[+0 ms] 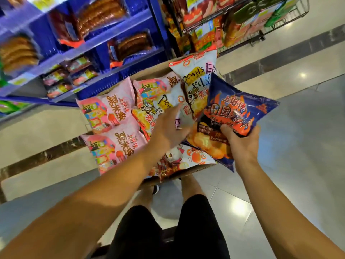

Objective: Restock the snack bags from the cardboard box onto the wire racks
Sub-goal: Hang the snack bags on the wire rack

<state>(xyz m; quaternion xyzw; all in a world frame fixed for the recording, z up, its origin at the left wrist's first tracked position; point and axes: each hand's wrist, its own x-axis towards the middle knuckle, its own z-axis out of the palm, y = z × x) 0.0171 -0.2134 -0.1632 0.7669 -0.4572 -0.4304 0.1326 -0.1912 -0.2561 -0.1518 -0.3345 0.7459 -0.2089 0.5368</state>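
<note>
From the head view, the cardboard box (149,71) sits at centre, full of snack bags. The right hand (240,144), at 3 o'clock, has fingers clamped on a blue snack bag (237,109). The left hand (169,128) reaches onto a white snack bag (173,101); its fingers are blurred, so their state is unclear. A wire rack (261,34) stands at 1 o'clock.

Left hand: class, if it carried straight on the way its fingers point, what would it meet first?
The left hand reaches up and slightly right into the cardboard box. Its fingers already seem to touch the white snack bag, so that bag comes first; depth is unclear.
</note>
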